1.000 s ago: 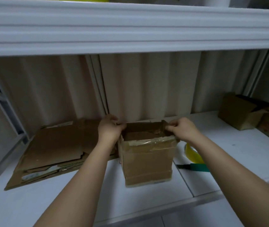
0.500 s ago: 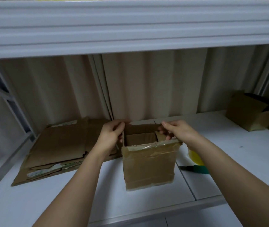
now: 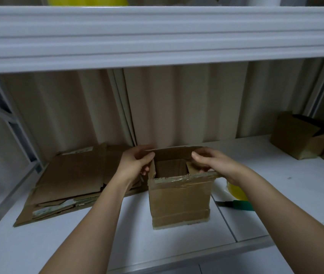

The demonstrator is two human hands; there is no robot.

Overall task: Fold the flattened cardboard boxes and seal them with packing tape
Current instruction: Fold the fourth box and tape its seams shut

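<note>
On a white shelf (image 3: pixel 177 244) before corrugated wall (image 3: pixel 186 103), both hands' fingers (image 3: pixel 144 158) pinch the box (image 3: pixel 178 198) flaps.

The open box (image 3: pixel 178 196) at centre frame is matt brown cardboard, its front face wrapped in glossy, wrinkled clear tape (image 3: pixel 180 179). The flattened boxes (image 3: pixel 72 178) at left are the same dull, rough-edged cardboard. The shelf (image 3: pixel 157 242) looks smooth, white-painted and faintly sheened. At lower right, a green handle (image 3: pixel 243 205) looks like smooth plastic

Both hands (image 3: pixel 135 165) (image 3: pixel 214 165) reach forward, fingers curled, pinching.
</note>
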